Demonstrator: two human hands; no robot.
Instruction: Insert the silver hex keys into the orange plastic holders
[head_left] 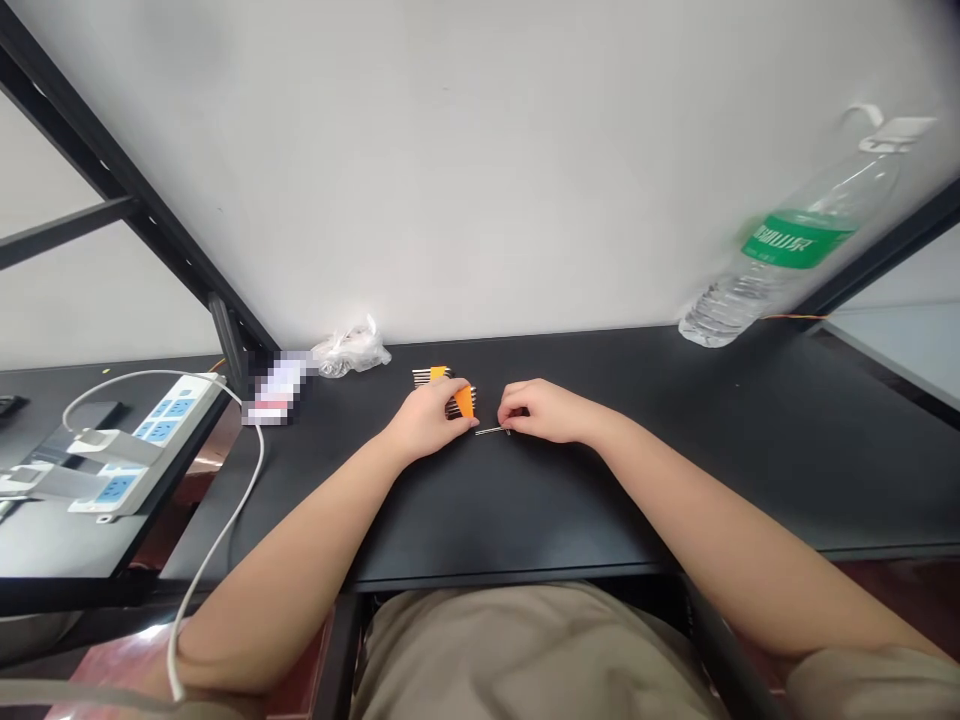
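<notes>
Just left of the middle of the black table, my left hand [433,418] is closed on an orange card [464,402]. Several thin pins, dark with light ends, stick out along the card's sides. They look like hairpins, but they are too small to be sure. Facing it, my right hand [541,408] has thumb and fingers pinched on one end of a thin, light-coloured pin [491,430]. The pin's other end points toward my left fingertips, close to the tabletop. Whether that end touches the left hand or the card, I cannot tell. My left fingers hide part of the card.
A crumpled clear plastic bag [351,348] lies by the wall, beside a blurred-out item [276,390]. At the right back stands a large water bottle [795,240] with a green label. On the left are a power strip [154,435] and a white cable [238,510] running past my left arm.
</notes>
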